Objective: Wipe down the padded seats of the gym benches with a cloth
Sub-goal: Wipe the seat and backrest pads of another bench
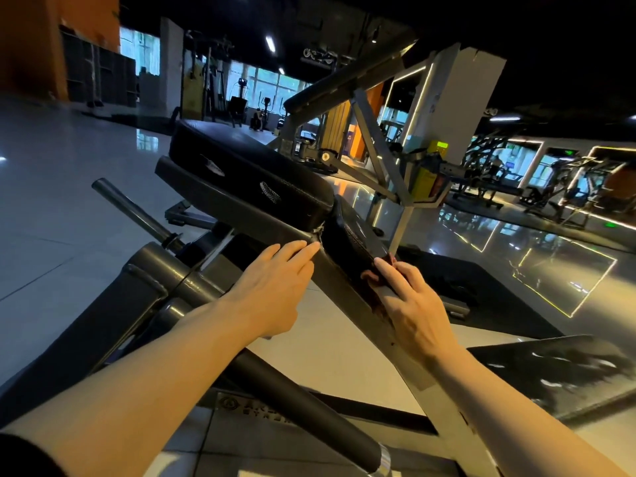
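Head view: two hands [272,290], two pads [247,170], perhaps one cloth [373,275].

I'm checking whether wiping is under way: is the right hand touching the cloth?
Touching. The head view shows the right hand with fingers curled over the dark red cloth, pressing it against the lower pad.

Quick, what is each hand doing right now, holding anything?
Left hand: open, straight fingers resting on the bench pad's edge.
Right hand: fingers curled on a dark red cloth, pressed to the smaller pad.
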`<control>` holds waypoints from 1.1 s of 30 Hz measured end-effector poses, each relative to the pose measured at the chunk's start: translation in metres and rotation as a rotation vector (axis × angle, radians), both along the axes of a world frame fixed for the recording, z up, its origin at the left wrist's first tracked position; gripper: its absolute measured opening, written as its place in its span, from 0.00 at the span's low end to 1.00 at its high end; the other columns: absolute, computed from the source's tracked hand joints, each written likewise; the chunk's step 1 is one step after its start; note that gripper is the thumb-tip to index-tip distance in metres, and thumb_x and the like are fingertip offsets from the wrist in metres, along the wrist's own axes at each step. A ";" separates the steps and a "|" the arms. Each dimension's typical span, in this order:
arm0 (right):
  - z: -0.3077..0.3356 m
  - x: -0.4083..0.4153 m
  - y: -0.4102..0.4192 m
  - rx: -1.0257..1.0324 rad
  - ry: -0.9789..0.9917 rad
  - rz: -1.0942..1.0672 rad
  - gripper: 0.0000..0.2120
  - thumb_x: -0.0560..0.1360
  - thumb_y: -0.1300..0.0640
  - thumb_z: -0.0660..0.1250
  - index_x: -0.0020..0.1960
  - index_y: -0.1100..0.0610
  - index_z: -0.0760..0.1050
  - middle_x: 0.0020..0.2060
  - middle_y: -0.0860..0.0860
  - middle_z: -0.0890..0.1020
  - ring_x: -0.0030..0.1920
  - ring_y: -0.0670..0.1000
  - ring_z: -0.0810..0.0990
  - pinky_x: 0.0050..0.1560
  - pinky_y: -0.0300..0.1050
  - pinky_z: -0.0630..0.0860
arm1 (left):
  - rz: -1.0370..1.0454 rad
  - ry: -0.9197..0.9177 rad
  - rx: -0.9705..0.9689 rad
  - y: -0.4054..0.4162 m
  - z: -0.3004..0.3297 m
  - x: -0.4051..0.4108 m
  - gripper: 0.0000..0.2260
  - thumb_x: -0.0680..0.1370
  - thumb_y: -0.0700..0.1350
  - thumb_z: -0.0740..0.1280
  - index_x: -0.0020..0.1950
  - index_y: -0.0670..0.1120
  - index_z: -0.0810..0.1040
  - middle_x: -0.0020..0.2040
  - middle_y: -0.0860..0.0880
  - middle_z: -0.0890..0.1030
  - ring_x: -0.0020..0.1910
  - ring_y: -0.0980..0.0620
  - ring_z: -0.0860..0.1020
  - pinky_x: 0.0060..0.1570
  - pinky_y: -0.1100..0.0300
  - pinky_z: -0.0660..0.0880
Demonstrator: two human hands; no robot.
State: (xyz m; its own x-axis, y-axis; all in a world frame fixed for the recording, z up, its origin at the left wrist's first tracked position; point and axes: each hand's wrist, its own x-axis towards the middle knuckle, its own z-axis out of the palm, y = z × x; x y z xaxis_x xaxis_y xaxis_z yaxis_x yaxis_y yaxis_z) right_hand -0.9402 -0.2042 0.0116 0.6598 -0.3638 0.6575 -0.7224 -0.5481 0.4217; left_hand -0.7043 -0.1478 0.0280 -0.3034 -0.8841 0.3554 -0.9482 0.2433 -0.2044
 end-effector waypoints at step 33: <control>0.000 0.016 0.002 -0.045 -0.033 -0.002 0.25 0.71 0.63 0.70 0.67 0.63 0.74 0.66 0.62 0.74 0.60 0.63 0.70 0.48 0.56 0.81 | 0.038 -0.106 0.039 0.002 -0.004 -0.003 0.28 0.77 0.49 0.65 0.74 0.45 0.61 0.79 0.44 0.42 0.77 0.44 0.42 0.76 0.47 0.47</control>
State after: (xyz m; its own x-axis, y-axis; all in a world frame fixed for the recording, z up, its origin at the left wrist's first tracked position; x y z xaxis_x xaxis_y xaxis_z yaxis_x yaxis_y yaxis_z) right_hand -0.9244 -0.2022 0.0115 0.6370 -0.3343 0.6946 -0.7372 -0.5275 0.4222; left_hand -0.7078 -0.1460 0.0245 -0.3037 -0.9080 0.2885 -0.9304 0.2174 -0.2951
